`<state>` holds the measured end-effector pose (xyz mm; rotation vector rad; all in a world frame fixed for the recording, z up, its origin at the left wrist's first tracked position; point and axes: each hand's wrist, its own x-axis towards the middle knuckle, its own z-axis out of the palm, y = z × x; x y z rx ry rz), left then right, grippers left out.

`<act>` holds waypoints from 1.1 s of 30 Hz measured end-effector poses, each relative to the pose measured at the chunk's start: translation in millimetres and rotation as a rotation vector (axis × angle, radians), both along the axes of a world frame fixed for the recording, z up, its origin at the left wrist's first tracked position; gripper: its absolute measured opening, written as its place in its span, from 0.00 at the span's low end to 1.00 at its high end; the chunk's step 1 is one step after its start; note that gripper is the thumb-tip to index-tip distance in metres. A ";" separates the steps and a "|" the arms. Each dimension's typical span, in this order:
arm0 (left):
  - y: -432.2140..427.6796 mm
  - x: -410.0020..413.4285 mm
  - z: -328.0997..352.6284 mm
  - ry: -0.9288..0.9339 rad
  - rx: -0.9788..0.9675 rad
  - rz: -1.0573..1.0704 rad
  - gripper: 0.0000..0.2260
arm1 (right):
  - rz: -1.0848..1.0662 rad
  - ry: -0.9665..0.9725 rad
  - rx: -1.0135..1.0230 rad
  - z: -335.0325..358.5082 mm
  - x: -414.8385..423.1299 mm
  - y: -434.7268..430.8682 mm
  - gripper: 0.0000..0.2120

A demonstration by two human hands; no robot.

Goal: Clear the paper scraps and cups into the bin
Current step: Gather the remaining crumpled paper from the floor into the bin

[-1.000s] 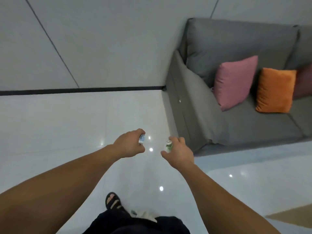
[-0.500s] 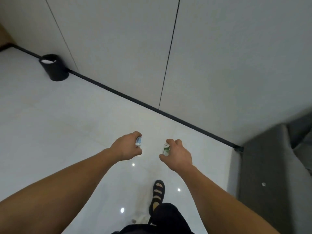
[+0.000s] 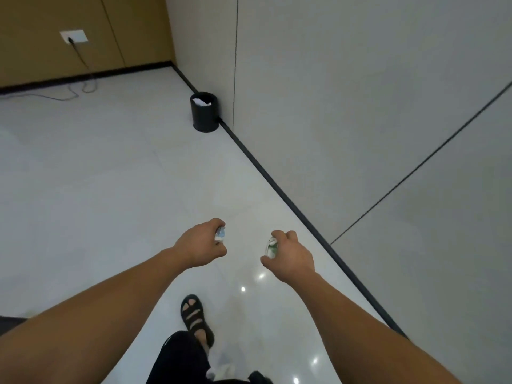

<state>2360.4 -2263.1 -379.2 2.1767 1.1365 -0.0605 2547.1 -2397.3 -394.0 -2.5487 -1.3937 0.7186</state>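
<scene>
- The black bin (image 3: 204, 112) has come to the upper centre of the frame, nearer: drop-off approaches.
- The left hand (image 3: 202, 245) has its grip clamped on a blue-white scrap (image 3: 220, 234); the right hand (image 3: 291, 256) on a green-white scrap (image 3: 271, 246), perhaps a cup.

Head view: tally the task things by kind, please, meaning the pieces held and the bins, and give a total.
Crumpled pieces held: 2 (blue-printed piece in the left hand, green-printed piece in the right hand)
Bins: 1 (black bin, with white paper inside)
Total: 3
</scene>
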 end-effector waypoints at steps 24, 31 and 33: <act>493.1 -0.2 14.9 0.000 0.010 0.216 0.26 | 0.197 0.003 -0.029 -4.6 -0.1 538.3 0.31; 649.6 20.0 35.1 0.021 0.030 0.311 0.26 | 0.268 0.024 0.014 8.8 31.1 714.7 0.30; 691.7 25.3 41.1 0.007 0.039 0.324 0.26 | 0.272 0.021 0.028 17.0 41.2 761.7 0.30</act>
